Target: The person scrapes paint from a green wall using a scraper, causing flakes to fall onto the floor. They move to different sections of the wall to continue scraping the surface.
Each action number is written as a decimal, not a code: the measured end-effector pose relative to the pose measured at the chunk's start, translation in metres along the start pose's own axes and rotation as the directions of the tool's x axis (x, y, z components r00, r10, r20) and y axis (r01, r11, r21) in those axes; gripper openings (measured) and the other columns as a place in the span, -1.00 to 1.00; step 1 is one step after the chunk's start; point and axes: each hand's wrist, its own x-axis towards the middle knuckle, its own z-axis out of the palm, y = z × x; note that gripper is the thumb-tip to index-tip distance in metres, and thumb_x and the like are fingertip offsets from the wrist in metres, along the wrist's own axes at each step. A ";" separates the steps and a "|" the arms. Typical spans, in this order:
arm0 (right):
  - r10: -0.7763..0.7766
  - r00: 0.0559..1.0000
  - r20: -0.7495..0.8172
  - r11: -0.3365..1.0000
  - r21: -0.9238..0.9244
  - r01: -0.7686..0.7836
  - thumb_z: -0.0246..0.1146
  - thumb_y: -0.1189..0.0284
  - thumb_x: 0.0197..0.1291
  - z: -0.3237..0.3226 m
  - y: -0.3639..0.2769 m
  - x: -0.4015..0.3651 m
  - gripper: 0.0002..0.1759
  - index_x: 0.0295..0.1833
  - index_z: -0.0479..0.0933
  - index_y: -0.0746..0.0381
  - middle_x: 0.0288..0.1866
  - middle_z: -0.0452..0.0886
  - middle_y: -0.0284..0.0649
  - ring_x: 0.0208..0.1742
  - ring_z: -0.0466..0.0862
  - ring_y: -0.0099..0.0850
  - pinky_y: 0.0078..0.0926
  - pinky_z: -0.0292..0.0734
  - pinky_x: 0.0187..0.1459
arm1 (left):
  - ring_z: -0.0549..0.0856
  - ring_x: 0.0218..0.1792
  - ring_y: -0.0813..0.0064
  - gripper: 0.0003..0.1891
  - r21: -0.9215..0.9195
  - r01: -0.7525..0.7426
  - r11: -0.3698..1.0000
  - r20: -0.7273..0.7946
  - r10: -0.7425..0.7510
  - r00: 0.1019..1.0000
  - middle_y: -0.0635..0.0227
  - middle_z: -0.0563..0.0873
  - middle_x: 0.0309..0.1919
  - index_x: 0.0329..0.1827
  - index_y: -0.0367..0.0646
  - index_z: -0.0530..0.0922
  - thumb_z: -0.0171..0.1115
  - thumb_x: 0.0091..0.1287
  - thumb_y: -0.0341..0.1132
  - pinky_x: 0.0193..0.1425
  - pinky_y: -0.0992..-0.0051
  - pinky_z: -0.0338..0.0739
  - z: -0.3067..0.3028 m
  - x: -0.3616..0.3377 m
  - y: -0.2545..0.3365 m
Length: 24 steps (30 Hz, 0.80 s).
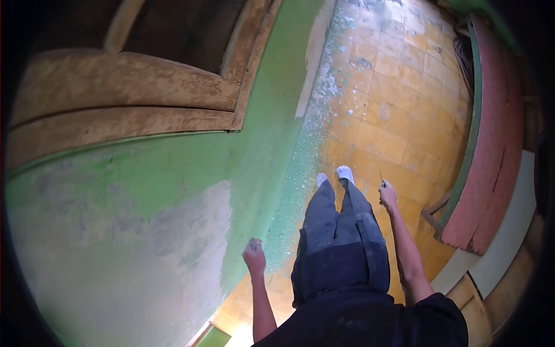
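My right hand [388, 195] is closed on a thin, dark, narrow tool [381, 175] that sticks up past my fingers. Its kind is too small to tell. It is held over the tiled floor, to the right of my legs. My left hand [254, 257] is a closed fist beside the green wall [254, 173], apparently not touching it. A small greyish spot shows at its fingers, but what it holds, if anything, I cannot make out. On the wall, a large bare grey-white patch [191, 237] shows where the green paint is gone.
Green and white paint flakes [309, 144] litter the yellow tiled floor [399, 121] along the wall's foot. A wooden window frame [127, 81] is set in the wall at upper left. On the right stands a reddish bench [491, 150], with pale boards [509, 225] beyond it.
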 end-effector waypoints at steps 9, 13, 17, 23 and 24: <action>0.117 0.911 0.396 0.674 0.642 -0.366 0.02 0.46 0.36 0.086 -0.047 0.044 -0.49 0.42 0.31 0.05 -0.51 0.34 -0.41 -0.62 0.41 -0.58 -0.60 0.36 -0.65 | 0.59 -0.47 0.17 -0.91 0.074 -0.340 0.937 0.045 0.338 0.940 0.08 0.61 -0.44 -0.25 -0.30 0.58 0.11 0.34 -0.50 -0.32 0.37 0.47 -0.020 0.146 0.090; 0.043 0.841 0.540 0.702 0.582 -0.410 0.05 0.42 0.35 0.157 -0.121 0.086 -0.44 0.47 0.28 0.02 -0.45 0.36 -0.44 -0.60 0.37 -0.63 -0.67 0.30 -0.64 | 0.57 -0.51 0.14 -0.90 0.214 -0.566 0.796 0.180 0.538 0.824 0.13 0.59 -0.48 -0.26 -0.31 0.59 0.11 0.36 -0.49 -0.37 0.31 0.47 0.002 0.195 0.101; -0.069 0.801 0.595 0.773 0.540 -0.335 0.07 0.37 0.32 0.255 -0.179 0.147 -0.42 0.47 0.30 0.02 -0.43 0.40 -0.42 -0.58 0.37 -0.63 -0.64 0.30 -0.64 | 0.54 -0.57 0.20 -0.92 0.323 -0.633 0.704 0.355 0.530 0.770 0.14 0.55 -0.52 -0.26 -0.31 0.59 0.15 0.34 -0.50 -0.48 0.32 0.42 0.032 0.222 0.091; -0.103 0.793 0.601 0.758 0.564 -0.328 0.06 0.33 0.37 0.352 -0.228 0.220 -0.43 0.48 0.27 0.07 -0.47 0.40 -0.39 -0.60 0.39 -0.62 -0.62 0.30 -0.64 | 0.40 -0.74 0.38 -0.87 0.431 -0.816 0.385 0.473 0.674 0.568 0.31 0.40 -0.70 -0.28 -0.29 0.60 0.21 0.10 -0.50 -0.70 0.40 0.25 0.040 0.238 0.046; -0.086 0.799 0.595 0.772 0.547 -0.324 0.06 0.33 0.37 0.363 -0.227 0.222 -0.44 0.48 0.27 0.07 -0.47 0.40 -0.38 -0.60 0.39 -0.61 -0.62 0.30 -0.64 | 0.41 -0.73 0.39 -0.86 0.428 -0.836 0.343 0.512 0.670 0.537 0.33 0.41 -0.69 -0.27 -0.29 0.60 0.20 0.11 -0.48 -0.70 0.45 0.25 0.038 0.239 0.044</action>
